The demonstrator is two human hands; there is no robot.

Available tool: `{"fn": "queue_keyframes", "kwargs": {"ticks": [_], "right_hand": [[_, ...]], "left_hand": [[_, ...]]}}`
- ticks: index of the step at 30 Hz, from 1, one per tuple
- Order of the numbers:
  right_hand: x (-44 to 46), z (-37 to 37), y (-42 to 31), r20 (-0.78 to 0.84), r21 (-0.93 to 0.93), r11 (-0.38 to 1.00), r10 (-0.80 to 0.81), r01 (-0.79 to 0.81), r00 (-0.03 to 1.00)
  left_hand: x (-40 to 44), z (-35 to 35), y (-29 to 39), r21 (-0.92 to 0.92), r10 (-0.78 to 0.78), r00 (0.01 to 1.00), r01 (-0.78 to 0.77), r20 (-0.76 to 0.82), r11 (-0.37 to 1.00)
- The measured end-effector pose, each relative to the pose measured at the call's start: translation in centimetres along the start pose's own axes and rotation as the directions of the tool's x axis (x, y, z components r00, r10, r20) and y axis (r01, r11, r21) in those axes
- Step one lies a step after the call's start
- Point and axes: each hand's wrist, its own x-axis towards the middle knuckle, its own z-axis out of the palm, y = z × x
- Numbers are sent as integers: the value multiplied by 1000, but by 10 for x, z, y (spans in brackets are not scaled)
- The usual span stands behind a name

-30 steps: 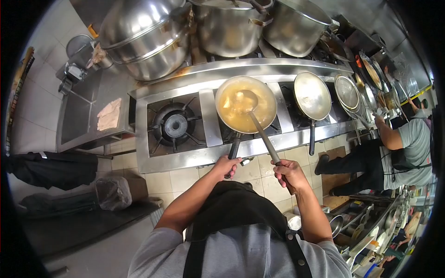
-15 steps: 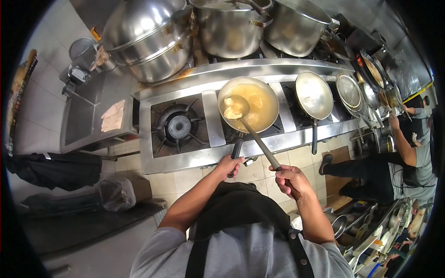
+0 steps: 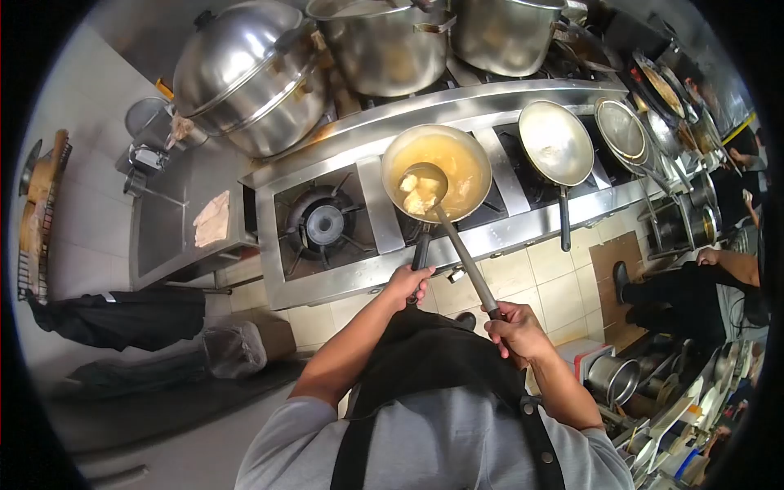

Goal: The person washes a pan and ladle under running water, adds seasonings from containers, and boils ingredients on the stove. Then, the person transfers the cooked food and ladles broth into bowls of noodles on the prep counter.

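A frying pan (image 3: 394, 159) of yellowish-brown liquid stands on a stove burner. My left hand (image 3: 409, 285) is closed around its black handle. With my right hand (image 3: 518, 330) I grip the long grey handle of a ladle (image 3: 464, 253). The ladle's bowl is in the pan, near its left side. Pale yellow chunks (image 3: 421, 196) lie in the bowl, and paler pieces show under the liquid beside it.
Left of the pan is a bare burner (image 3: 325, 222); to its right sits another frying pan (image 3: 557, 143). Large steel pots (image 3: 380, 53) line the back. A pink cloth (image 3: 213, 219) lies on the left counter. A co-worker (image 3: 719, 286) is at the right, near strainers (image 3: 621, 131).
The ladle bowl has shifted slightly within the pan, and more chunks show in it. The co-worker's arm has drawn back from the stove. My view has shifted a little.
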Motion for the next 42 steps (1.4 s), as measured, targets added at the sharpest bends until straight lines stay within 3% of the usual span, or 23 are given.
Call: {"fn": "queue_keyframes", "kwargs": {"ticks": [5, 12, 18, 20, 26, 29, 39, 41, 42], "right_hand": [[2, -7, 9, 20, -200, 980, 3, 1, 1000], [-5, -15, 3, 71, -300, 954, -7, 28, 997], [-15, -15, -8, 37, -518, 852, -63, 73, 997], [-12, -20, 1, 61, -637, 749, -184, 180, 981], [-14, -25, 1, 87, -735, 631, -272, 246, 958], [-19, -24, -9, 71, -729, 657, -205, 191, 976], [-18, -27, -5, 85, -734, 631, -280, 250, 956], [-14, -28, -12, 30, -358, 933, 37, -23, 999], [-15, -26, -20, 16, -298, 955, 12, -7, 1000]], "left_hand": [[-1, 1, 0, -7, 0, 1000, 0, -20, 1000], [-3, 5, 4, -5, -5, 1000, 5, -31, 1000], [-5, 7, 4, 1, 7, 999, -7, -44, 1000], [-6, 7, 4, 6, 15, 999, -15, -51, 1000], [-2, 8, 0, 9, 25, 998, -25, -51, 1000], [-1, 8, -2, 15, 27, 998, -26, -62, 1000], [-4, 10, -1, 0, 28, 997, -28, -65, 1000], [-2, 7, -2, 9, 22, 998, -21, -57, 1000], [0, 5, -4, -6, 40, 999, -40, -31, 999]]}}
